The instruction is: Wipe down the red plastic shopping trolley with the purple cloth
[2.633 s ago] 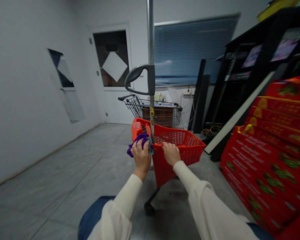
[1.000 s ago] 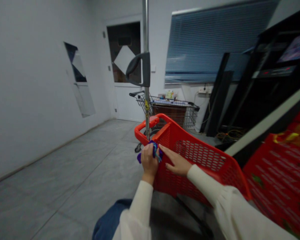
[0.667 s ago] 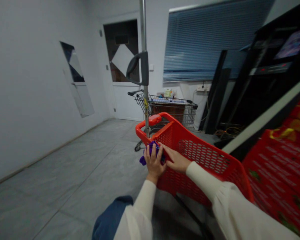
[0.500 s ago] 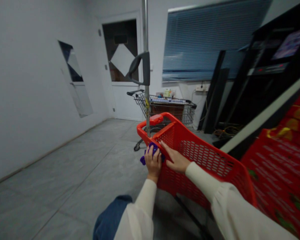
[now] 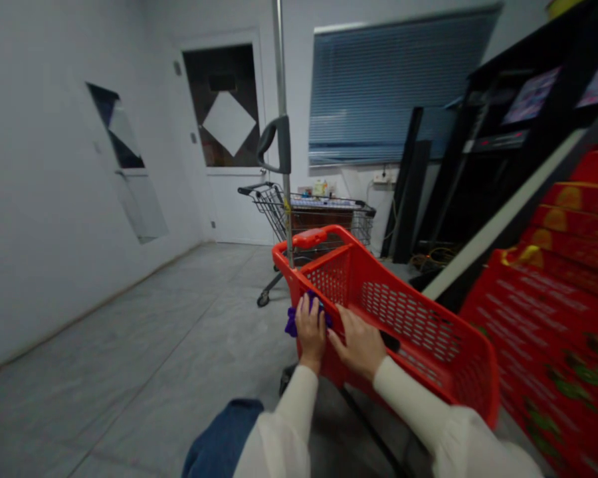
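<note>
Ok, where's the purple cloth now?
In the head view, the purple cloth is bunched under the left hand, against the left side of the red shopping cart, beside the right hand.

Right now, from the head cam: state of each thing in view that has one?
Left hand: closed on the cloth, against the cart's side
Purple cloth: bunched up in the left hand
Right hand: open, flat on the cart's mesh side
Red shopping cart: upright on its wheels
Wire shopping cart: upright, loaded, near the door
Door: shut
Window blind: lowered, slats closed
</note>
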`<move>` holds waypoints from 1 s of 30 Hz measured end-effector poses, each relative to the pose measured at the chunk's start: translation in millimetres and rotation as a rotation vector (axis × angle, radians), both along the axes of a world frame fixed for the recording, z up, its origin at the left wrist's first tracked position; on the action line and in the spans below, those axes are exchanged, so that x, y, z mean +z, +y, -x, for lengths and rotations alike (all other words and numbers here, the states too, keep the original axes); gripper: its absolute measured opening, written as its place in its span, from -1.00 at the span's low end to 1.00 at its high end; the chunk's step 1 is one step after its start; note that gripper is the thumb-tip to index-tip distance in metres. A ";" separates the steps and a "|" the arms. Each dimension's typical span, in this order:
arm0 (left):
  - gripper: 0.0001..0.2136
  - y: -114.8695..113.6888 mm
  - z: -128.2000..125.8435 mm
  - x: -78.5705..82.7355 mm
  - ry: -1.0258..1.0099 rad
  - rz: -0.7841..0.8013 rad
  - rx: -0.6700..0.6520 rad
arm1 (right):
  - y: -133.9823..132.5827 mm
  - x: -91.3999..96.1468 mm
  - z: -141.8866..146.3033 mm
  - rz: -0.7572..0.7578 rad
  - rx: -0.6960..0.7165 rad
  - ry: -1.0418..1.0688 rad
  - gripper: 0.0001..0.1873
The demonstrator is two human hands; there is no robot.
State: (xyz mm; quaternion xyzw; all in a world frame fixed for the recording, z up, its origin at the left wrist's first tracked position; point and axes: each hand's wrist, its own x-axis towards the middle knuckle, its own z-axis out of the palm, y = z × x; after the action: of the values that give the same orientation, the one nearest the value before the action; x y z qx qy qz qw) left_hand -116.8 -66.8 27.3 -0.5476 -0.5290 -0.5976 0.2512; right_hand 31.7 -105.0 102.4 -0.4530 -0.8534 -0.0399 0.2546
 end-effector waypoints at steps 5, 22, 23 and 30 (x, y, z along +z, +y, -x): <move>-0.66 0.9 4.0 11.5 0.110 -0.064 -0.041 | 5.3 9.1 -2.0 0.002 0.009 0.006 -0.38; -0.78 -39.6 32.7 103.0 0.434 0.324 0.109 | 4.2 37.6 -39.4 0.231 0.056 -0.226 -0.18; -0.79 -40.3 24.8 103.0 0.460 0.352 0.077 | 4.2 37.7 -39.1 0.227 0.056 -0.228 -0.18; -0.84 -41.2 18.6 125.0 0.540 0.551 0.048 | 3.1 26.9 -52.5 0.149 -0.018 -0.223 -0.33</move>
State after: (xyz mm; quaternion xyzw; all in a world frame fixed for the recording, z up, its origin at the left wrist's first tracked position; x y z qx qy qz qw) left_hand -135.4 -108.0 152.3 -0.7195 -0.5974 -0.2615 0.2388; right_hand 84.2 -101.9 129.3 -0.4713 -0.8728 -0.0287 0.1234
